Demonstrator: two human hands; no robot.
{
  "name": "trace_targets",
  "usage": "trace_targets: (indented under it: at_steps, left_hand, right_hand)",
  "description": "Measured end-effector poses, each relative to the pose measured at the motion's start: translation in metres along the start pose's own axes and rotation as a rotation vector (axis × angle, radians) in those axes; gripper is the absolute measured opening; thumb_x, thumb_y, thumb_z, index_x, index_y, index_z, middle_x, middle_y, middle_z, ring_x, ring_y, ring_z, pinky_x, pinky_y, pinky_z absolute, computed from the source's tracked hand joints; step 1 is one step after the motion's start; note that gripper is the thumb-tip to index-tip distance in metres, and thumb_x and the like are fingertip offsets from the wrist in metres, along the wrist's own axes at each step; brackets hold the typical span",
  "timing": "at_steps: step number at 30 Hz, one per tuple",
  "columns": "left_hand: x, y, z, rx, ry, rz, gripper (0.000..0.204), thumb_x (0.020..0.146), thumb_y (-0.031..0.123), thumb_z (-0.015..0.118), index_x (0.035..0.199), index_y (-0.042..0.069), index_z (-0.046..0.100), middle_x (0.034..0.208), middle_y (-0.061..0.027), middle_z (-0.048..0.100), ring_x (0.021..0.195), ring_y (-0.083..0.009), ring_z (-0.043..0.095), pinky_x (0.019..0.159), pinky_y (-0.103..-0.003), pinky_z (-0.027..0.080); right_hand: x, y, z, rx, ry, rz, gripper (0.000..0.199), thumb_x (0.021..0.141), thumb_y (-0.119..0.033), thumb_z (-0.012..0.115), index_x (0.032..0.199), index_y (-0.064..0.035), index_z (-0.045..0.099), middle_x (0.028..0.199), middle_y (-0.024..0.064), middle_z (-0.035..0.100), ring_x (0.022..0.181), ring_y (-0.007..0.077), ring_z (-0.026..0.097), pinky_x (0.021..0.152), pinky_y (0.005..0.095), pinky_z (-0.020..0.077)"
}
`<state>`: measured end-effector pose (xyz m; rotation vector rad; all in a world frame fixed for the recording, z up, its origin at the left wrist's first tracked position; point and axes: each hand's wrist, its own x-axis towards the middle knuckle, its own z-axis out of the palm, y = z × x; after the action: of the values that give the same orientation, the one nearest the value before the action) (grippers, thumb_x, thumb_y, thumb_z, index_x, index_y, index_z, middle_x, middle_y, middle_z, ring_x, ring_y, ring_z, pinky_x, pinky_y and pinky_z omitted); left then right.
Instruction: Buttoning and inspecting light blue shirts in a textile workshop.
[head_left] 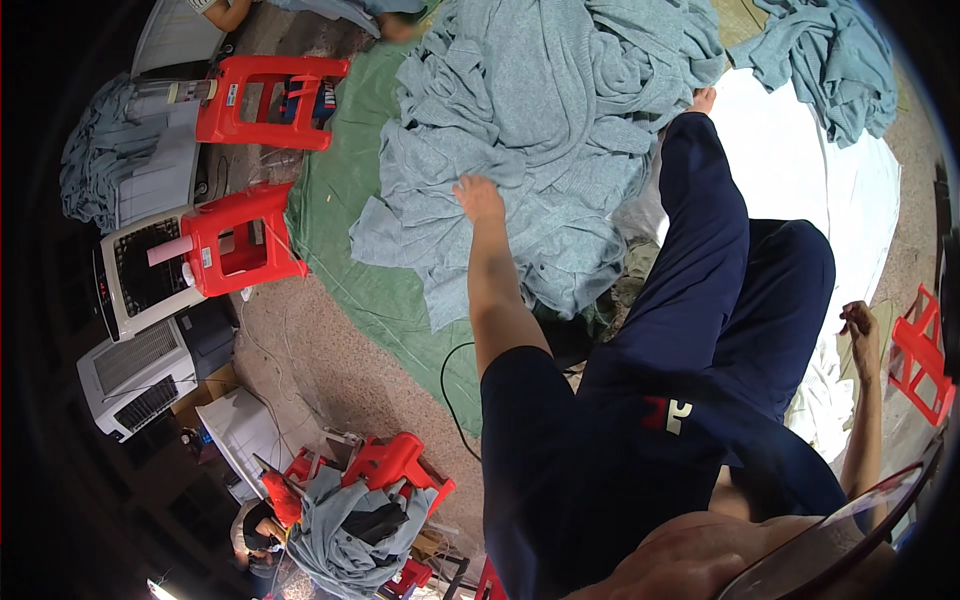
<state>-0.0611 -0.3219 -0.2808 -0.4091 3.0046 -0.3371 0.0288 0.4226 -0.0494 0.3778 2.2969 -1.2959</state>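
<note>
A big heap of blue-grey knit garments (545,100) lies in front of me on a green sheet (345,200). My left hand (481,198) reaches out onto the near left part of the heap, its fingers curled into the cloth of one knit garment (440,215). Off to the right, beyond my bent knees, my right hand (858,322) is raised with its fingers closed. Something small and dark reddish shows at those fingertips, too small to make out. My bare foot (703,100) touches the right side of the heap.
White sheeting (790,170) spreads at the right, with more knitwear (835,65) at its far end. Red stools (265,100) and a white air cooler (140,375) stand at the left. A black cable (445,385) crosses the floor near my left arm. Another person's arm (228,14) shows far left.
</note>
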Motion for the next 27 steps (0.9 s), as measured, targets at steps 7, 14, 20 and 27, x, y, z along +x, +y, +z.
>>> trace_targets:
  at_steps: [7,14,20,27]
  left_hand:
    - [-0.035,0.123,-0.158,-1.292,0.106,0.281,0.017,0.084,0.001,0.050,0.096,0.007,0.061,0.094,-0.0159,0.062,0.089,-0.0343,0.061,0.080,-0.037,0.048]
    - [-0.151,0.140,-0.347,-1.582,-0.193,0.701,0.015,0.084,-0.005,0.053,0.096,0.003,0.055,0.093,-0.0115,0.059,0.083,-0.0282,0.062,0.073,-0.034,0.049]
    - [-0.188,0.127,-0.385,-1.593,-0.248,0.680,0.033,0.080,0.001,0.064,0.110,0.005,0.051,0.097,-0.0103,0.059,0.087,-0.0268,0.064,0.076,-0.034,0.050]
    - [-0.169,0.085,-0.288,-0.988,-0.125,0.522,0.032,0.064,0.002,0.065,0.095,0.007,0.062,0.092,-0.0145,0.067,0.090,-0.0351,0.064,0.076,-0.041,0.050]
  right_hand:
    - [0.015,-0.095,0.069,-0.140,0.013,-0.388,0.041,0.075,0.017,0.044,0.111,-0.0006,0.055,0.105,0.0051,0.056,0.098,0.0138,0.059,0.075,0.0251,0.0501]
    - [-0.012,-0.235,0.212,0.311,-0.501,-0.598,0.065,0.072,0.007,0.065,0.133,-0.0069,0.048,0.131,0.0109,0.044,0.092,0.0160,0.058,0.079,0.0265,0.0483]
    - [-0.030,-0.224,0.200,0.376,-0.598,-0.364,0.015,0.081,-0.005,0.067,0.095,-0.0024,0.062,0.083,0.0007,0.058,0.058,0.0060,0.052,0.050,0.0199,0.0415]
    - [-0.057,-0.155,0.040,0.548,0.069,-0.650,0.025,0.086,-0.025,0.061,0.098,-0.0040,0.057,0.091,0.0022,0.051,0.080,0.0142,0.048,0.072,0.0260,0.0376]
